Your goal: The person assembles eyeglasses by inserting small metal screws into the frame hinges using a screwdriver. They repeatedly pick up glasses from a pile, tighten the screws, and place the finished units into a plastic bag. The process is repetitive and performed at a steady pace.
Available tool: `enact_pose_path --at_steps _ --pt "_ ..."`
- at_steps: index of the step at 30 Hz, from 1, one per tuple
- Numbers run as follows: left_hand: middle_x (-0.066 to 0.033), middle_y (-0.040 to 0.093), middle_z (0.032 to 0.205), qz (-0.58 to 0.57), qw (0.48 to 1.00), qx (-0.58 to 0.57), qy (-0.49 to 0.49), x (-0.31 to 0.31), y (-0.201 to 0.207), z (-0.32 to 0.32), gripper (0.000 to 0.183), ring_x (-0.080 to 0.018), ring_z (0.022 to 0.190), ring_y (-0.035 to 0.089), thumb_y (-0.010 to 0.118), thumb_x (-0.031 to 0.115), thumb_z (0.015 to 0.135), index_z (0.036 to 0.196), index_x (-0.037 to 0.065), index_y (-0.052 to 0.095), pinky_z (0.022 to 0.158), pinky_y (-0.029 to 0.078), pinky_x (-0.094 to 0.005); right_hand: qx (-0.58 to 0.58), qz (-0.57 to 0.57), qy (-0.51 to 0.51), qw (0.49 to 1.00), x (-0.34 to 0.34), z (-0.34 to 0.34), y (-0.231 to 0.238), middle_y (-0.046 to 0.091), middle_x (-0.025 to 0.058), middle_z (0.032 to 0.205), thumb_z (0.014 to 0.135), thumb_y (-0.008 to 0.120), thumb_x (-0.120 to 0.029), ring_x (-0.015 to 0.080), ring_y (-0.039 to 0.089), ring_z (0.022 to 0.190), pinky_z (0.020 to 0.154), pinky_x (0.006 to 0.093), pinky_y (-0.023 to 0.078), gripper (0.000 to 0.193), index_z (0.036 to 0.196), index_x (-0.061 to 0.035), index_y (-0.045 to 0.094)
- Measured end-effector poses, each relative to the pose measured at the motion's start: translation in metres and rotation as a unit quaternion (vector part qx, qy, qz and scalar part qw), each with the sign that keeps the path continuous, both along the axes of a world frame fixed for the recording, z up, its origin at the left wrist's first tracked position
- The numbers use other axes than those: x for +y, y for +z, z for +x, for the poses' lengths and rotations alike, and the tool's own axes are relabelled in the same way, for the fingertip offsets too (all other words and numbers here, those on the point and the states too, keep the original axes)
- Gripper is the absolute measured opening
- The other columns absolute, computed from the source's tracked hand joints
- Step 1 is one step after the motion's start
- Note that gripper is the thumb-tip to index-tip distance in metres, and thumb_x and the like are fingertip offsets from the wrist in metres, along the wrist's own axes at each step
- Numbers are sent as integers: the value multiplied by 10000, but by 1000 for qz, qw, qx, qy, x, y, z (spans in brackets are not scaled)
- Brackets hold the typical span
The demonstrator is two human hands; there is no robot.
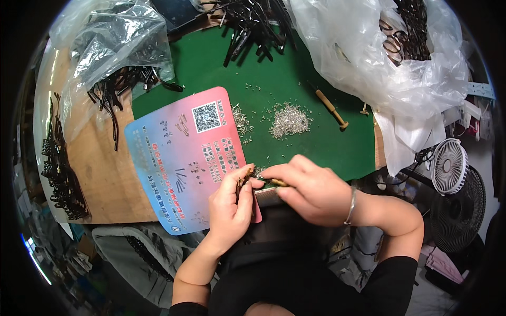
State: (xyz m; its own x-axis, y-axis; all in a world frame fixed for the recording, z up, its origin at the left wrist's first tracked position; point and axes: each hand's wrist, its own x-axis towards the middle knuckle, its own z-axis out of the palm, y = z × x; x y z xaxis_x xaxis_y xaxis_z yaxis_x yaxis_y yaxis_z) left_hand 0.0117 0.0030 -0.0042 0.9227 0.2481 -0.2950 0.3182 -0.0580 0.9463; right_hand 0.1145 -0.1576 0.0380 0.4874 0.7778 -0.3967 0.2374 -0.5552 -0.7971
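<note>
My left hand (232, 203) is closed, thumb against fingers, on a small brown-gold piece (245, 177), mostly covered by the fingertips; its exact kind cannot be made out. Close beside it, my right hand (311, 189) grips a slim screwdriver (279, 183) with a brass-coloured handle, its thin end toward the left fingers. Both hands meet at the front edge of the green mat (337, 152). Beyond them lies a pile of tiny silver screws (290, 121), with a smaller heap of silver pins (241, 122) to its left.
A pink-and-blue printed mat (142, 158) lies left of my hands. Another brass-coloured tool (332, 109) rests at right. Black eyeglass temples (253, 29) lie at the back, between plastic bags (342, 47). Dark frame parts (63, 174) line the left edge. A white fan (449, 166) stands right.
</note>
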Motion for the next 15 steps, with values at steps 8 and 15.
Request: enact_pose_path --at_steps 8,15 --pt "-175 641 950 186 979 -82 4 -11 -6 1 282 -254 816 654 514 -58 826 1106 -38 539 710 510 -311 -52 56 37 996 10 -3 -5 515 163 813 834 537 -109 291 581 660 574 361 536 277 1104 -66 493" --pt "-153 631 997 187 981 -56 13 -13 -4 0 268 -186 879 626 476 -67 847 1105 -44 545 781 486 -282 -77 54 29 995 12 -6 -11 511 167 825 834 543 -121 288 590 601 549 353 536 260 1083 -60 500"
